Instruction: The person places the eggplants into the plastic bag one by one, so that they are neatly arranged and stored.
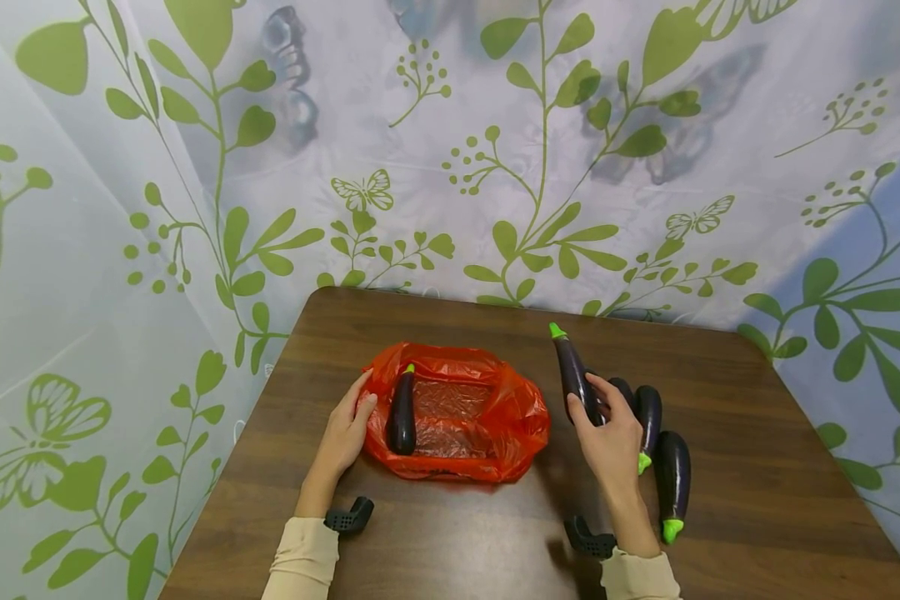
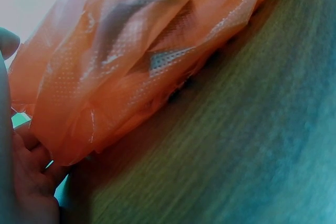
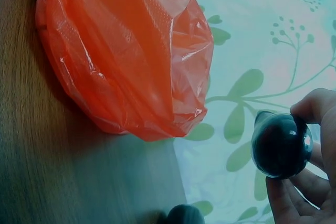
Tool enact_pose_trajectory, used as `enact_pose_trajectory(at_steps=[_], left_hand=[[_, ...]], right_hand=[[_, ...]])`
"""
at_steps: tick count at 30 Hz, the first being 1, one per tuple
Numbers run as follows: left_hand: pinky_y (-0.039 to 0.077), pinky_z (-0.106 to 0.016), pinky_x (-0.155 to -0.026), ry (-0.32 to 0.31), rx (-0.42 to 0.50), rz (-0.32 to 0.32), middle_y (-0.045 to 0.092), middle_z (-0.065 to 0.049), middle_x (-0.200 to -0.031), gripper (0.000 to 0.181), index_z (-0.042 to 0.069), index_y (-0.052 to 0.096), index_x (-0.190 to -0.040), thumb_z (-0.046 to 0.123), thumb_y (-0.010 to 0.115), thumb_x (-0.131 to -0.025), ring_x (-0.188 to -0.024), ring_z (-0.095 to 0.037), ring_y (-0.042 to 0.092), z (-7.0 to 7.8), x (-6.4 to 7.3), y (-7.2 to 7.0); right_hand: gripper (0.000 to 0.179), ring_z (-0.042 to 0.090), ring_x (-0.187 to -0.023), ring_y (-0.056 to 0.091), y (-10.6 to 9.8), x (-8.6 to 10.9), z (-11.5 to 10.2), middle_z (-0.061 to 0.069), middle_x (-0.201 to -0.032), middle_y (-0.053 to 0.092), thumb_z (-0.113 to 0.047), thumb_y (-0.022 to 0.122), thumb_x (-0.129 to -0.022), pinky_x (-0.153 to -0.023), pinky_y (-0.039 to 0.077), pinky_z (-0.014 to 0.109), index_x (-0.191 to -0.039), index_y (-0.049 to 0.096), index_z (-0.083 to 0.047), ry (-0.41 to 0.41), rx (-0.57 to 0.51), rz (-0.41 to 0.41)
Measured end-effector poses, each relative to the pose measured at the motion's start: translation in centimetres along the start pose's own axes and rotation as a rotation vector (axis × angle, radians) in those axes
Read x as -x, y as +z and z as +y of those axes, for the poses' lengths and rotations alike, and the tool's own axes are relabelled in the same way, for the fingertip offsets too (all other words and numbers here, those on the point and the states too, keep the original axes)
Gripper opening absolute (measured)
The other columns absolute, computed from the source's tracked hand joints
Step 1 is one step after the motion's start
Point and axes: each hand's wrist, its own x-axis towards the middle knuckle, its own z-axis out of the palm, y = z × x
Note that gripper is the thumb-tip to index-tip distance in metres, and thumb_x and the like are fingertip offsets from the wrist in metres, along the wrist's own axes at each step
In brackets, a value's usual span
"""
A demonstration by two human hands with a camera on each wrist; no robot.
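A red plastic bag point(image 1: 521, 425) lies spread with its mouth up on the table. Inside it, along the left side, is a dark purple eggplant point(image 1: 402, 417) with a green stem. My left hand point(image 1: 347, 425) grips the bag's left edge; in the left wrist view the fingers point(image 2: 39, 156) are partly behind the plastic. To the right of the bag, my right hand point(image 1: 607, 425) holds another eggplant point(image 1: 572, 371) between thumb and fingers, its green stem pointing away. The right wrist view shows the rounded end of this eggplant point(image 3: 282, 145) up close.
Beside and beyond my right hand, more eggplants point(image 1: 673, 479) lie on the brown wooden table point(image 1: 465, 542). A curtain point(image 1: 420, 167) printed with green leaves and butterflies hangs behind the table's far edge. Dark wrist devices point(image 1: 350, 517) sit at both cuffs.
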Motion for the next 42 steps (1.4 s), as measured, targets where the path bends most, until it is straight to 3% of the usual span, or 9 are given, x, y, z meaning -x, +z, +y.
enact_pose_trajectory(at_steps=[5, 7, 10, 12, 15, 27, 42], left_hand=[[0.029, -0.060, -0.121, 0.002, -0.001, 0.006, 0.044, -0.016, -0.160, 0.051, 0.019, 0.042, -0.158, 0.036, 0.047, -0.110, -0.147, -0.039, 0.042, 0.0, 0.0, 0.0], [0.029, -0.060, -0.121, 0.001, -0.003, 0.005, 0.044, -0.016, -0.160, 0.051, 0.019, 0.042, -0.158, 0.036, 0.047, -0.110, -0.147, -0.039, 0.042, 0.0, 0.0, 0.0], [0.029, -0.060, -0.121, -0.003, -0.006, 0.002, 0.044, -0.016, -0.160, 0.051, 0.019, 0.042, -0.158, 0.037, 0.047, -0.110, -0.148, -0.039, 0.042, 0.0, 0.0, 0.0], [0.029, -0.060, -0.121, -0.006, -0.008, 0.001, 0.044, -0.016, -0.160, 0.052, 0.019, 0.042, -0.158, 0.037, 0.047, -0.110, -0.148, -0.039, 0.041, 0.0, 0.0, 0.0], [0.029, -0.060, -0.121, -0.007, -0.003, 0.001, 0.044, -0.016, -0.160, 0.052, 0.019, 0.042, -0.158, 0.038, 0.047, -0.109, -0.148, -0.039, 0.041, 0.1, 0.0, 0.0], [0.029, -0.059, -0.122, -0.009, 0.004, -0.001, 0.043, -0.015, -0.161, 0.052, 0.018, 0.042, -0.158, 0.037, 0.047, -0.110, -0.149, -0.038, 0.040, 0.2, 0.0, 0.0], [0.029, -0.059, -0.121, -0.004, -0.012, 0.002, 0.043, -0.016, -0.161, 0.052, 0.017, 0.041, -0.158, 0.037, 0.047, -0.110, -0.148, -0.039, 0.041, 0.1, 0.0, 0.0]], right_hand=[[0.043, 0.033, -0.100, 0.071, -0.1, 0.0, -0.5, 0.017, -0.122, 0.072, -0.018, 0.080, -0.091, -0.088, 0.060, 0.041, -0.132, 0.069, -0.011, 0.000, -0.002, -0.008], [0.044, 0.033, -0.100, 0.072, -0.1, 0.0, -0.6, 0.016, -0.122, 0.072, -0.018, 0.080, -0.091, -0.089, 0.059, 0.046, -0.132, 0.068, -0.011, -0.001, -0.001, -0.011], [0.044, 0.032, -0.101, 0.072, -0.1, 0.1, -0.9, 0.015, -0.123, 0.072, -0.020, 0.080, -0.090, -0.090, 0.058, 0.025, -0.132, 0.068, -0.013, 0.005, -0.004, -0.016], [0.045, 0.032, -0.101, 0.073, -0.1, 0.1, -1.1, 0.014, -0.122, 0.072, -0.021, 0.081, -0.090, -0.087, 0.050, 0.010, -0.133, 0.068, -0.014, 0.008, -0.015, -0.020], [0.045, 0.033, -0.101, 0.073, 0.0, 0.1, -1.3, 0.014, -0.121, 0.072, -0.021, 0.080, -0.090, -0.084, 0.042, 0.000, -0.133, 0.068, -0.013, 0.002, -0.040, -0.030], [0.043, 0.025, -0.105, 0.070, 0.2, 0.3, -2.2, 0.012, -0.122, 0.072, -0.018, 0.078, -0.092, -0.089, 0.047, 0.005, -0.134, 0.067, -0.012, -0.021, -0.107, -0.083], [0.041, 0.025, -0.107, 0.069, 1.3, 0.7, -3.1, 0.012, -0.123, 0.071, -0.014, 0.077, -0.093, -0.090, 0.048, 0.005, -0.133, 0.067, -0.011, -0.048, -0.191, -0.115]])
